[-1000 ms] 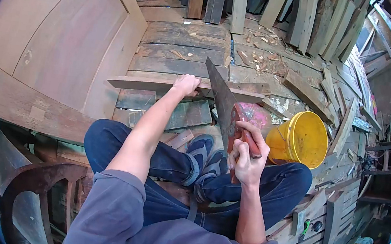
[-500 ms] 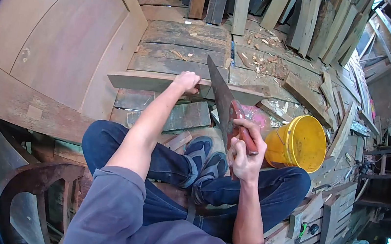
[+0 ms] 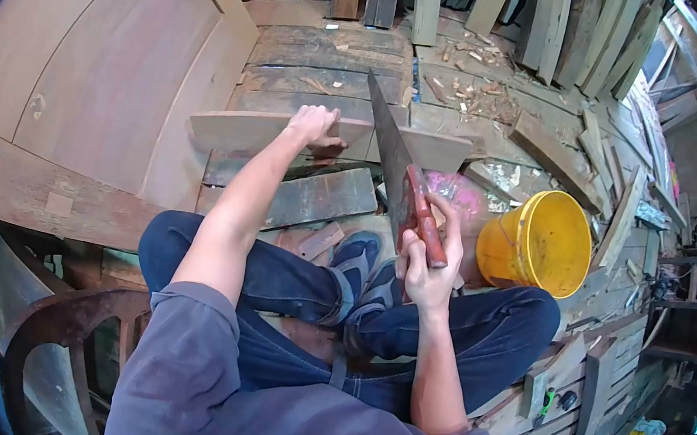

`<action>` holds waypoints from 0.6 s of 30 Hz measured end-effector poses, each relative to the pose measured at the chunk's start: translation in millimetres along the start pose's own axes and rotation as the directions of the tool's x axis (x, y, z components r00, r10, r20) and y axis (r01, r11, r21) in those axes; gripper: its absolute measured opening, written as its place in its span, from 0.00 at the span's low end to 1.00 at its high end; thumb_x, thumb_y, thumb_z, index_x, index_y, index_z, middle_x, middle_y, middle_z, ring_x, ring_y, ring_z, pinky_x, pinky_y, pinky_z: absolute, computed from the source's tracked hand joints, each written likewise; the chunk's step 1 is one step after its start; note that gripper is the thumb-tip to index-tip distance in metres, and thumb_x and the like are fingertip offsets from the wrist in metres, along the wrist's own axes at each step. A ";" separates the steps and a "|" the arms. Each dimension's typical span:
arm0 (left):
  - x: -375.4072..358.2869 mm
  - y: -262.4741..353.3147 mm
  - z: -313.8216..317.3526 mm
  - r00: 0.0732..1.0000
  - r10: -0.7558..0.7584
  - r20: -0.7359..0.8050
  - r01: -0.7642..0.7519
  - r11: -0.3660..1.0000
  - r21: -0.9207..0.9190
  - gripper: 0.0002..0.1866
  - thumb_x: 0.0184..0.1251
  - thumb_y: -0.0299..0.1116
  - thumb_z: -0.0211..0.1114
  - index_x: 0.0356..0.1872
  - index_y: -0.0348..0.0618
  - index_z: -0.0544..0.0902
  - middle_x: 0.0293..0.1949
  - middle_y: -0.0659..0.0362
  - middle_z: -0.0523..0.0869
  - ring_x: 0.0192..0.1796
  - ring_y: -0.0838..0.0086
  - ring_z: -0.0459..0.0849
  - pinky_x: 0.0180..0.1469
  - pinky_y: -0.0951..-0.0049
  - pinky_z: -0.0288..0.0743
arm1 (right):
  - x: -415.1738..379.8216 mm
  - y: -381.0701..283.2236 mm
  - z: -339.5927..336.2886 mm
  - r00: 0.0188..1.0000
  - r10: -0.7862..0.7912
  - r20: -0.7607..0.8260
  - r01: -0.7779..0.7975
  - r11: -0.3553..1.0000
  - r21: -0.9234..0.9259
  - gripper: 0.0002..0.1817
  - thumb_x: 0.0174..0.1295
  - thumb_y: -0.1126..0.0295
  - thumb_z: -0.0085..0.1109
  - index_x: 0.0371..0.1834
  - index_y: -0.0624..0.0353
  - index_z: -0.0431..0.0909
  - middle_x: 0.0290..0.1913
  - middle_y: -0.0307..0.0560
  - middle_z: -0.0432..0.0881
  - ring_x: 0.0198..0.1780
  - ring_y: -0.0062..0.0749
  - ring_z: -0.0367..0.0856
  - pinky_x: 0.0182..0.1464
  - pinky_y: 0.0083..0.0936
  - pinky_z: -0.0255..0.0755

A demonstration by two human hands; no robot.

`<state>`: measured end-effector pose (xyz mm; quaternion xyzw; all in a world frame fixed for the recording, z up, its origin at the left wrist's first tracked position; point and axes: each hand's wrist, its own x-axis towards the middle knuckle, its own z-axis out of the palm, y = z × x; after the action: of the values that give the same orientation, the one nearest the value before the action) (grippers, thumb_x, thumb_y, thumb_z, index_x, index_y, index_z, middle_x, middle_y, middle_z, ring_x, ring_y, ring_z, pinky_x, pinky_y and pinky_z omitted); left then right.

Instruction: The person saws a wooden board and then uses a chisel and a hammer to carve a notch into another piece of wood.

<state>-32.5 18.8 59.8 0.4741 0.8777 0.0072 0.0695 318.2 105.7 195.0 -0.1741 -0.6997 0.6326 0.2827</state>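
My right hand (image 3: 429, 272) is closed around the reddish handle of a handsaw (image 3: 388, 139). Its long dark blade points away from me and crosses the front of a narrow wooden board (image 3: 241, 129), right of my other hand. The board stands on its long edge, running left to right. Over its upper edge, my left hand (image 3: 316, 127) grips it with the fingers on the far side and the thumb along the near face. Below the board lies a short dark plank (image 3: 324, 199), close in front of my shoes.
A yellow bucket (image 3: 499, 246) stands by my right knee. To the left rises a large wooden panel (image 3: 113, 63), near the board's left end. Wood chips (image 3: 483, 101) and loose offcuts (image 3: 560, 162) litter the floor, and upright planks (image 3: 427, 3) line the back.
The handsaw and my right hand have shifted slightly up and left in view. My left hand and the board have also moved a little up and left, the grip unchanged.
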 end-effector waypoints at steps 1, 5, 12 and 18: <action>-1.5 -1.0 3.4 1.000 -0.002 -0.019 0.002 1.000 0.013 0.45 0.49 0.75 0.67 0.50 0.40 0.79 0.39 0.43 0.88 0.45 0.47 0.88 0.47 0.49 0.81 | -0.8 -2.5 2.8 1.000 0.014 0.002 -0.014 1.000 0.021 0.23 0.65 0.71 0.59 0.63 0.65 0.72 0.29 0.40 0.77 0.26 0.17 0.72 0.32 0.18 0.69; 1.5 5.1 5.7 0.998 -0.022 -0.065 0.025 0.999 0.044 0.47 0.42 0.78 0.69 0.47 0.42 0.80 0.38 0.45 0.89 0.44 0.49 0.88 0.47 0.51 0.81 | -2.6 -2.3 5.6 0.998 -0.035 0.047 0.032 0.998 0.060 0.23 0.64 0.75 0.57 0.63 0.66 0.74 0.29 0.39 0.78 0.26 0.15 0.72 0.32 0.16 0.67; -3.0 13.0 -6.9 0.998 -0.055 -0.044 0.057 0.998 0.041 0.44 0.39 0.76 0.72 0.44 0.44 0.82 0.36 0.47 0.89 0.42 0.51 0.89 0.46 0.53 0.83 | -6.8 10.9 5.3 0.995 -0.098 0.029 0.094 0.989 0.118 0.19 0.66 0.78 0.52 0.60 0.68 0.75 0.27 0.36 0.75 0.19 0.09 0.65 0.21 0.11 0.59; -5.7 13.9 -4.8 0.997 -0.034 -0.074 0.036 0.999 0.031 0.43 0.41 0.76 0.72 0.44 0.44 0.81 0.37 0.47 0.89 0.43 0.50 0.89 0.46 0.52 0.82 | -7.6 11.9 1.5 0.993 -0.114 0.016 0.114 0.993 0.031 0.20 0.58 0.78 0.56 0.56 0.66 0.78 0.26 0.40 0.78 0.25 0.17 0.74 0.32 0.17 0.71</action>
<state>-18.4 21.9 66.3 0.4591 0.8879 0.0089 0.0298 321.8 101.6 181.9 -0.1238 -0.7014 0.6274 0.3146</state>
